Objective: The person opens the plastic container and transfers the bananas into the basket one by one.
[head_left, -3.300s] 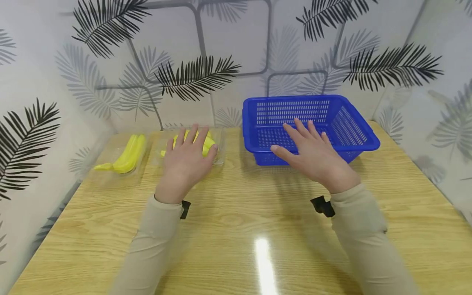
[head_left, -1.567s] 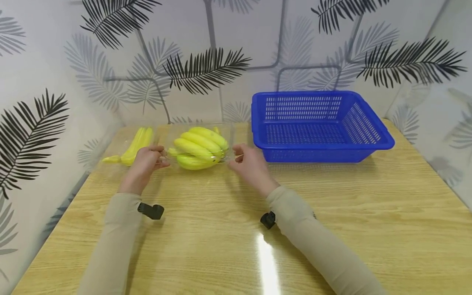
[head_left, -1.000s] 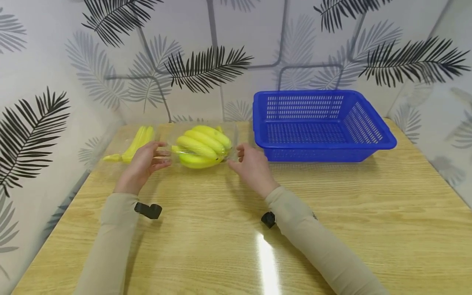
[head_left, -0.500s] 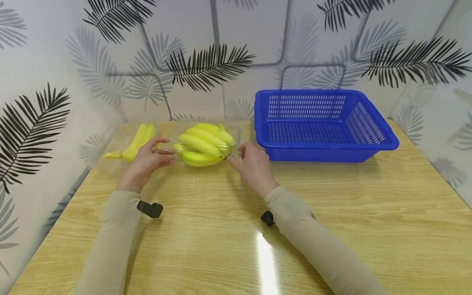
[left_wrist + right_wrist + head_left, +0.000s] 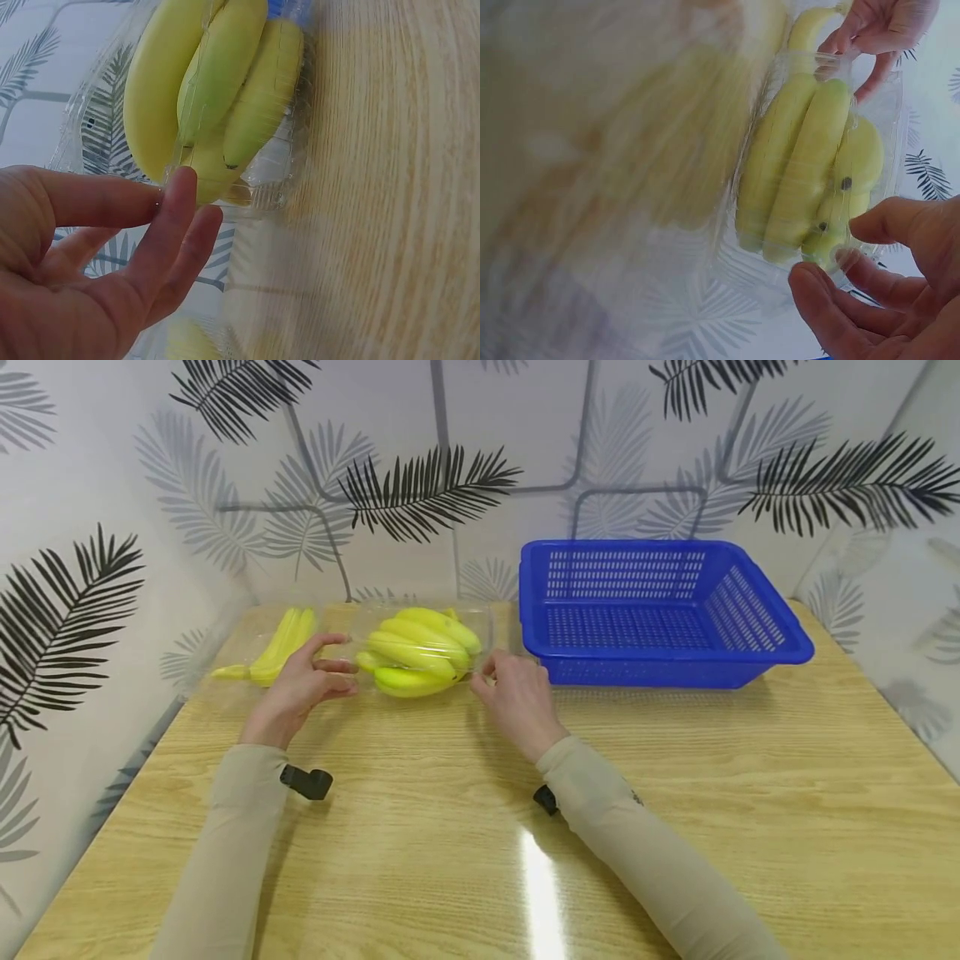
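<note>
A clear plastic clamshell box with a bunch of bananas inside stands at the back of the table. At its left end is my left hand; in the left wrist view its fingertips pinch the box edge. My right hand holds the other end, with thumb and finger at the rim corner in the right wrist view. Further left lies a second clear box holding more bananas, partly hidden behind my left hand.
A blue plastic basket with slotted walls stands to the right of the banana box, with nothing in it. The wooden table runs back to a leaf-patterned backdrop.
Both hands, earlier spread over the box and in front of the basket, have moved to the two ends of the banana box and hold it there. Over the last second little has moved.
</note>
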A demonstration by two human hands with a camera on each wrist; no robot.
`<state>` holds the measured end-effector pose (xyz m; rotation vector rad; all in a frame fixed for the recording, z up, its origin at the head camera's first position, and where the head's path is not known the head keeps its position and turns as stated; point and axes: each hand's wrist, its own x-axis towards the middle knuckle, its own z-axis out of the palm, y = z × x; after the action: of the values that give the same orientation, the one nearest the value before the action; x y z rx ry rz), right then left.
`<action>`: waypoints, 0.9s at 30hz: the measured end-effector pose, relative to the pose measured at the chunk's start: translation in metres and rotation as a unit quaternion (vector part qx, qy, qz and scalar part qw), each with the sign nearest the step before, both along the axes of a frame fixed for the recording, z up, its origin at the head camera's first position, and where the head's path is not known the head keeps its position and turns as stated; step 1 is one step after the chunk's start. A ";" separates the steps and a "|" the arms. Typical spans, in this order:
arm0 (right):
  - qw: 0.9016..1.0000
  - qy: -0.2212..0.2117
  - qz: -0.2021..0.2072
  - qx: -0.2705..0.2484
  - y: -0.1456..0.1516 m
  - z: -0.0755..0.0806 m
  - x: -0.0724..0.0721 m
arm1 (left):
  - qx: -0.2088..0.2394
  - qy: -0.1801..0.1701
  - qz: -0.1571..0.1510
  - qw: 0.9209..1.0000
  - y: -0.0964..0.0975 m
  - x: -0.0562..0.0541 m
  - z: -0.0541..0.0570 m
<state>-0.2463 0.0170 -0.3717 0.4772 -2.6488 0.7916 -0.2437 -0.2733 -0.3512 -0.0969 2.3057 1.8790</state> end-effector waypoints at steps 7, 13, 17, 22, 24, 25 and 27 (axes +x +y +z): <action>0.998 0.025 0.007 0.049 -0.001 0.002 0.005 | -0.001 -0.005 -0.004 1.000 -0.001 0.001 -0.001; 0.997 0.040 0.014 0.057 -0.005 0.004 0.004 | -0.001 -0.004 -0.005 1.000 -0.002 0.001 0.000; 0.996 0.036 0.041 0.075 -0.007 0.005 0.000 | -0.009 0.002 -0.013 1.000 -0.003 0.000 0.001; 0.994 0.014 0.074 0.074 -0.009 0.002 -0.003 | -0.006 0.002 -0.017 1.000 -0.002 -0.001 0.002; 0.994 0.027 0.074 0.078 -0.012 0.001 -0.003 | -0.002 0.001 -0.018 1.000 -0.001 -0.001 0.002; 0.993 0.035 0.073 0.082 -0.013 0.001 -0.002 | 0.000 -0.001 -0.018 1.000 -0.001 -0.001 0.002; 0.992 0.047 0.073 0.090 -0.014 0.001 -0.001 | 0.001 -0.002 -0.019 1.000 -0.001 -0.001 0.002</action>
<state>-0.2472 0.0029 -0.3707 0.7439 -2.6311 0.5562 -0.2443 -0.2741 -0.3497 -0.0558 2.2860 1.8605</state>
